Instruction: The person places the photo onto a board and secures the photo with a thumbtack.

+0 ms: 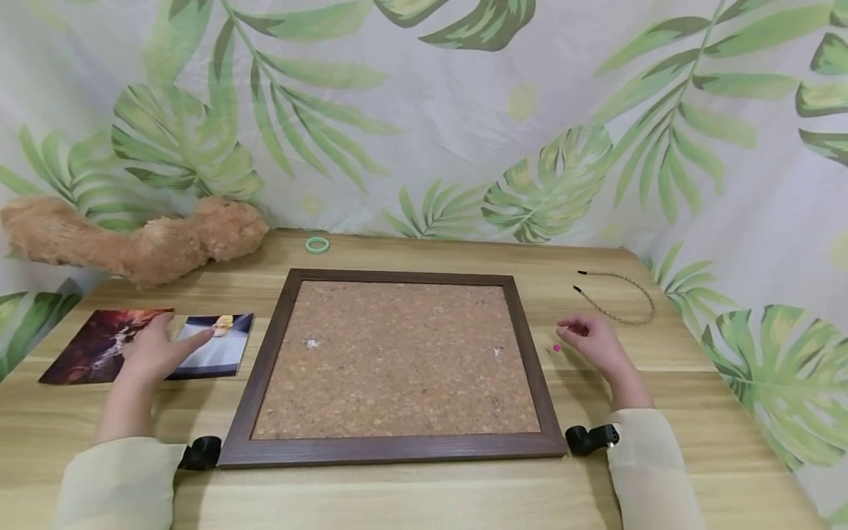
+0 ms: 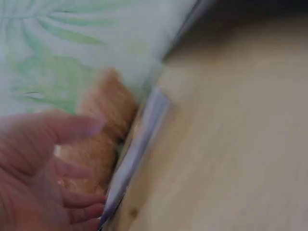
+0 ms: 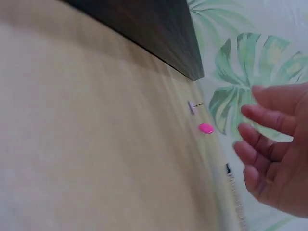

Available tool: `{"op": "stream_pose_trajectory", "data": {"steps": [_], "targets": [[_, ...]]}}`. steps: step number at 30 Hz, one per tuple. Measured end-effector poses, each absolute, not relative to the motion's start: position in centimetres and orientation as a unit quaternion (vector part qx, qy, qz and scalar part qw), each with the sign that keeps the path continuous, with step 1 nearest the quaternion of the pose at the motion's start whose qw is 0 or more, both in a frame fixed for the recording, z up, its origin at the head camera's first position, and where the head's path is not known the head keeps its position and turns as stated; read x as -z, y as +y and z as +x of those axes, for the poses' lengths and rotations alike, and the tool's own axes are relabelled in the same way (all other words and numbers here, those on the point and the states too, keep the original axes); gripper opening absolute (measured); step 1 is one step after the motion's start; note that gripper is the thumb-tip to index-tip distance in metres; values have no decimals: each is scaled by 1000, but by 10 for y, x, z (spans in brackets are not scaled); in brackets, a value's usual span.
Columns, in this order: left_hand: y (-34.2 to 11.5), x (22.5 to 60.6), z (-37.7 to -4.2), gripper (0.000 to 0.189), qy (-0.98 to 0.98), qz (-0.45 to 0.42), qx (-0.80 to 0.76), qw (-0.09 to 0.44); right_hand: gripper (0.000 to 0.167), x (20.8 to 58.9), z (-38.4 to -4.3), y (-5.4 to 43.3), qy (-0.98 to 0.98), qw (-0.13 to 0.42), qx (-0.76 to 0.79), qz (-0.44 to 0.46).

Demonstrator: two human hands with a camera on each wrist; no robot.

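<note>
My left hand (image 1: 149,352) hovers over two pictures on the left of the table, its thumb stretched out and its fingers loose. One is a dark red picture (image 1: 82,350), the other a blue and white picture (image 1: 215,358) that the thumb overlaps in the head view. On the other side, my right hand (image 1: 599,350) is beside a pink thumbtack (image 3: 206,128) and a pale thumbtack (image 3: 192,107) whose point sticks out sideways. Its fingers are loosely bent, with nothing between them. Between the hands lies a cork board (image 1: 397,361) in a dark wooden frame (image 1: 391,447).
Two small white patches (image 1: 311,343) mark the cork. A braided cord (image 1: 648,298) with black ends curves behind my right hand. At the back are a green ring (image 1: 317,245) and a furry brown plush (image 1: 165,246), by the leaf-print cloth (image 1: 450,110).
</note>
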State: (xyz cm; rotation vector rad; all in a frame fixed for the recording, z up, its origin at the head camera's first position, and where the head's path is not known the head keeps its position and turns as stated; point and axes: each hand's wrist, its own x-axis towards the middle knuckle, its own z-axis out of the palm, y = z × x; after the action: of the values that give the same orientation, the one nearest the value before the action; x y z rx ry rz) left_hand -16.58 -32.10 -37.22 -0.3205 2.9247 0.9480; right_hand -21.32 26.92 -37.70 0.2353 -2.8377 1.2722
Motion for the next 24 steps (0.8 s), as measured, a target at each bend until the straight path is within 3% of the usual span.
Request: {"op": "stream_pose_trajectory", "data": {"steps": [9,17,24], "targets": [[-324,382,-165,79,943,-180,-281,11,13,400,-215,273,-918,-13,-393,54],[-326,389,-163,67,956,-144,-256,-23,8,401,-213,271,-925,4,-375,60],[-326,386,-166,61,957,-138,-255,-11,8,401,-213,271,-929,7,-367,54]]}}
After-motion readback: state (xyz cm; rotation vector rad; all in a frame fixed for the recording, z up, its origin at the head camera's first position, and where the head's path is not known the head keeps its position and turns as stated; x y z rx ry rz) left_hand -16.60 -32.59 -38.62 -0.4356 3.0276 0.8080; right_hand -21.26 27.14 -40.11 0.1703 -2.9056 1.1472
